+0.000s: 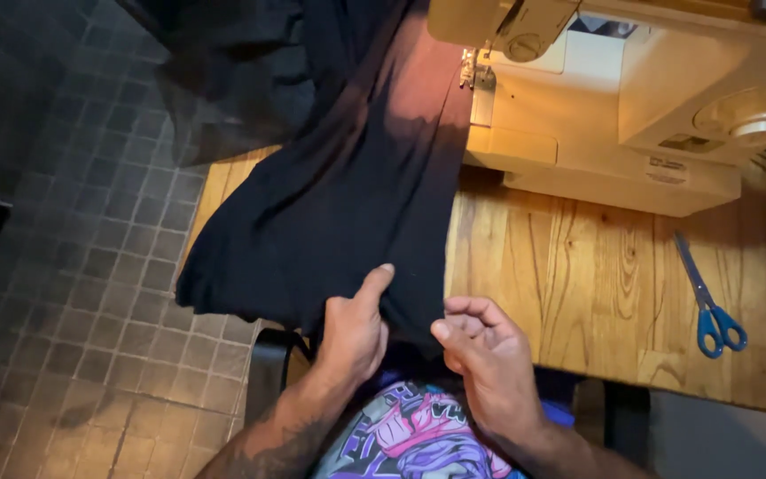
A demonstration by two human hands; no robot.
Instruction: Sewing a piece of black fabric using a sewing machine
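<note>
Cloth point(347, 195) hangs off the table's point(578, 284) left edge, its far end at the machine point(596, 115). The left hand point(352, 333) pinches its near hem; the right hand point(485, 355) hovers half-curled, holding nothing. Its overhanging weight could drag it floorward, or skew it under the needle.

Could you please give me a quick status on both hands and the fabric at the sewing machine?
Left hand gripping black fabric at its near edge. Right hand open beside it, empty. Blue scissors lie apart, nothing blocking.
</note>
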